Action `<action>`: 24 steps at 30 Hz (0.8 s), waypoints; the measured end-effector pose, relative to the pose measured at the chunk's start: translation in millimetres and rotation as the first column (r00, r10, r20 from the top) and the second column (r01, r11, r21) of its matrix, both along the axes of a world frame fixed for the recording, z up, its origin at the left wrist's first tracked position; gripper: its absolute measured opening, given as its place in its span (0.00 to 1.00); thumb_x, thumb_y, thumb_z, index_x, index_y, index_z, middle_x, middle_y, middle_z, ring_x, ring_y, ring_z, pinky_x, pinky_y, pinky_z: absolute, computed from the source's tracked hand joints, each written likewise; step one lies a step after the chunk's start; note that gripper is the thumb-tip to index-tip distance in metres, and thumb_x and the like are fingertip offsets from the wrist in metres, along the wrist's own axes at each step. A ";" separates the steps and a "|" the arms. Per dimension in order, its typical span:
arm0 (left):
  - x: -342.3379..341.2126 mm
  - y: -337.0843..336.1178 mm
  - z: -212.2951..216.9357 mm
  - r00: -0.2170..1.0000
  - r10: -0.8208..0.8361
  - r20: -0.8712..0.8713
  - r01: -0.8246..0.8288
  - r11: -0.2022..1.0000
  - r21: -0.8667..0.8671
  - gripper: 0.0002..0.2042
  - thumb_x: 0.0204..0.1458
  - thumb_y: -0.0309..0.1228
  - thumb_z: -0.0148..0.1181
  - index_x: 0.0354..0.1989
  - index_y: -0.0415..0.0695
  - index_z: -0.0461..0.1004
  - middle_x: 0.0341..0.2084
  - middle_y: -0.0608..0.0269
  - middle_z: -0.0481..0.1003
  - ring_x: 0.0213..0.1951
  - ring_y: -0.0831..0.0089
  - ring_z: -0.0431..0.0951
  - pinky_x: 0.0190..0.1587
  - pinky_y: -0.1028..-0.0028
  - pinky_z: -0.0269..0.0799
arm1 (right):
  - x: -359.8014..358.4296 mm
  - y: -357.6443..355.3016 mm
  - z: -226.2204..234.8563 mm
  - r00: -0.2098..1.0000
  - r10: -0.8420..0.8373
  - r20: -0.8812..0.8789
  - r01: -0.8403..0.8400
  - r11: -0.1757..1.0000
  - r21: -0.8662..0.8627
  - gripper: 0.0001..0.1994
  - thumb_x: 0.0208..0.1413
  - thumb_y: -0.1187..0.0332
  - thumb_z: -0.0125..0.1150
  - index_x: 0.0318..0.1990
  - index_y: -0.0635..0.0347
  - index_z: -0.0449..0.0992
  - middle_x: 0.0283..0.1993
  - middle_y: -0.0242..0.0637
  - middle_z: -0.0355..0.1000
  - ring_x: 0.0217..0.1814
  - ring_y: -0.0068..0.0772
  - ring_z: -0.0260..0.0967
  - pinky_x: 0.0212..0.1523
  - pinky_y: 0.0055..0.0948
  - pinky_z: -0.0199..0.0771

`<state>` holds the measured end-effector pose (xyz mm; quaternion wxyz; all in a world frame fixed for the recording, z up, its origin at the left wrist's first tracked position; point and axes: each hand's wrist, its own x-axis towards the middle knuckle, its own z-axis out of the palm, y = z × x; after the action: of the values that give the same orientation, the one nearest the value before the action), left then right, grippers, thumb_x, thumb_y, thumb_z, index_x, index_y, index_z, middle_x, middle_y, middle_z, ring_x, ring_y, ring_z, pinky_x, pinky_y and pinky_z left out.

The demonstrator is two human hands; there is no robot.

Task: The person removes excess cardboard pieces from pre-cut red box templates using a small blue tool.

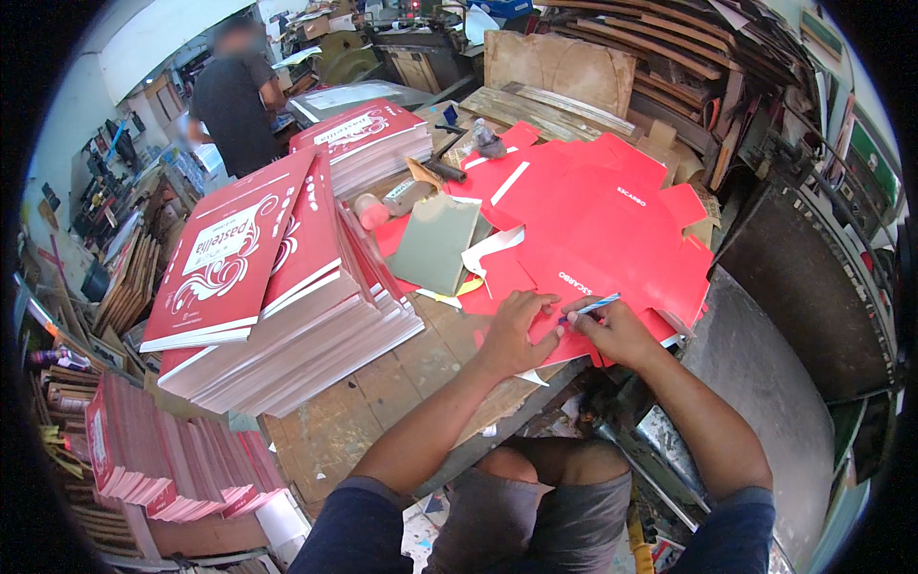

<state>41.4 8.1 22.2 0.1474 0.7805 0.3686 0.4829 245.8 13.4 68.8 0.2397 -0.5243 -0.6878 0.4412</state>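
Over the near edge of a pile of red die-cut card sheets (574,220), both my hands work close together. My right hand (617,330) is closed round a blue-and-white striped pen (601,303), its lower end close to the red card. Beside it, my left hand (516,335) rests on the card with thumb and fingers apart, holding nothing. The pen's tip is mostly hidden by my fingers. A grey-green board (435,244) lies just beyond my left hand, next to white paper scraps (492,251).
A tall stack of red printed covers (287,335) fills the table's left; another stack (363,143) stands behind. More red bundles (182,459) sit lower left. Dark tools (445,170) lie mid-table. A dark metal machine (813,277) borders the right. A person (234,100) stands far left.
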 end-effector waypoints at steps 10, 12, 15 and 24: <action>0.4 2.4 -1.1 0.998 -0.056 0.035 0.054 0.998 0.040 0.19 0.50 0.40 0.65 0.45 0.39 0.73 0.35 0.53 0.74 0.40 0.57 0.72 0.44 0.61 0.67 | -6.2 -12.8 18.0 0.991 0.089 0.103 -0.096 0.993 0.064 0.11 0.61 0.65 0.56 0.45 0.62 0.78 0.25 0.39 0.75 0.27 0.26 0.69 0.31 0.32 0.70; 0.2 2.7 -2.1 0.998 -0.059 0.029 0.058 0.998 0.031 0.20 0.50 0.40 0.65 0.45 0.39 0.74 0.35 0.53 0.74 0.40 0.57 0.72 0.45 0.61 0.67 | -5.9 -14.6 16.8 0.997 0.080 0.014 -0.081 0.991 0.108 0.13 0.60 0.62 0.56 0.43 0.63 0.78 0.26 0.43 0.74 0.28 0.27 0.69 0.32 0.33 0.70; -2.8 1.7 -2.7 0.997 -0.071 0.007 0.072 0.997 -0.038 0.20 0.51 0.37 0.63 0.48 0.38 0.73 0.36 0.52 0.73 0.43 0.58 0.72 0.48 0.62 0.67 | -9.2 -16.2 23.2 0.965 0.130 0.227 -0.148 0.987 0.060 0.15 0.60 0.59 0.57 0.40 0.65 0.77 0.25 0.46 0.72 0.28 0.30 0.69 0.32 0.34 0.69; -3.7 3.4 -5.7 0.996 -0.090 0.025 0.092 0.993 -0.074 0.24 0.55 0.40 0.59 0.55 0.37 0.68 0.40 0.54 0.72 0.45 0.63 0.71 0.50 0.65 0.66 | -5.2 -15.0 14.9 0.963 0.196 0.186 -0.224 0.964 0.142 0.15 0.59 0.59 0.56 0.36 0.66 0.74 0.28 0.53 0.73 0.31 0.48 0.73 0.35 0.42 0.71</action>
<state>37.7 11.5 16.6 0.2025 0.7850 0.3490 0.4700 240.6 -1.6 83.7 0.1737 -0.4627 -0.7910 0.3605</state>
